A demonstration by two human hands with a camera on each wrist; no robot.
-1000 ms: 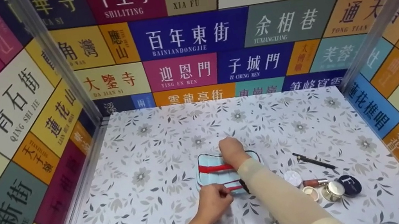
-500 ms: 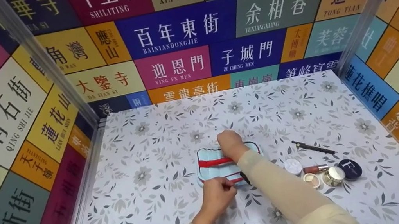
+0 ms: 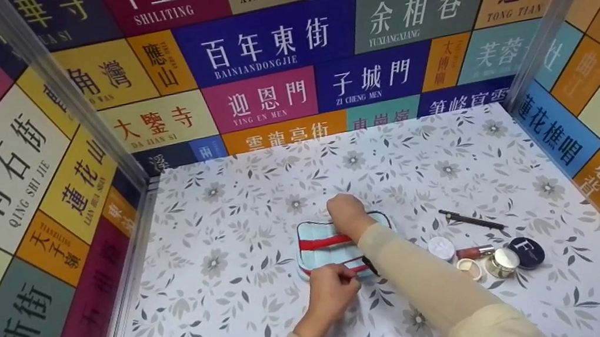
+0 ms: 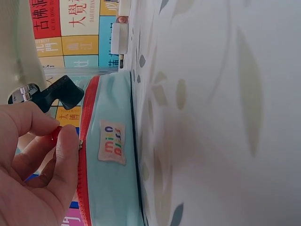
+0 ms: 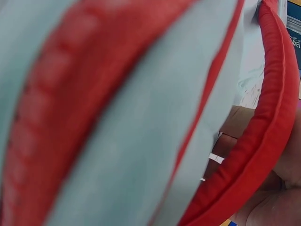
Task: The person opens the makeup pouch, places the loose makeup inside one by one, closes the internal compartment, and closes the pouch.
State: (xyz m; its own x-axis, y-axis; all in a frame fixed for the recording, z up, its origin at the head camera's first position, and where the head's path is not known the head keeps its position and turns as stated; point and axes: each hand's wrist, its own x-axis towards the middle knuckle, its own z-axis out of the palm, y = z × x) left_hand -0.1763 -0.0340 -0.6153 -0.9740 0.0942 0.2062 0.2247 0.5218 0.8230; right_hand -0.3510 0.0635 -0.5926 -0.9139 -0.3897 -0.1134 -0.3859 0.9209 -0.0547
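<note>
A: Where's the weak point?

B: The zip (image 4: 88, 113), I'd say. The left hand (image 3: 330, 293) has its fingers (image 4: 40, 120) pinching a small red zip pull (image 4: 55, 134) at the near side of the pouch (image 3: 325, 256), which lies on the counter (image 3: 208, 307). A tug at a bad angle could jam it or nip the cloth.

A: And the right hand (image 3: 347, 214)?

B: At the far edge. Its fingers look curled around a red band (image 5: 275, 94) of the pouch, though the grip is partly hidden. If that hold slackens, the soft pouch could twist or slide with the pull.

A: Anything in the way?

B: The right sleeve (image 3: 436, 285) slants past the pouch's right end, hiding part of it. A black wrist mount (image 4: 66, 92) hangs just beside the zip; the left hand could knock it.

A: The make-up?

B: Beyond that sleeve: a slim dark pencil (image 3: 473, 220), then a white round case (image 3: 441, 248), lip tube (image 3: 470, 253), small pot (image 3: 468, 270), gold-lidded jar (image 3: 502, 262) and navy compact (image 3: 528, 252), bunched close. A swinging elbow could scatter them.
</note>
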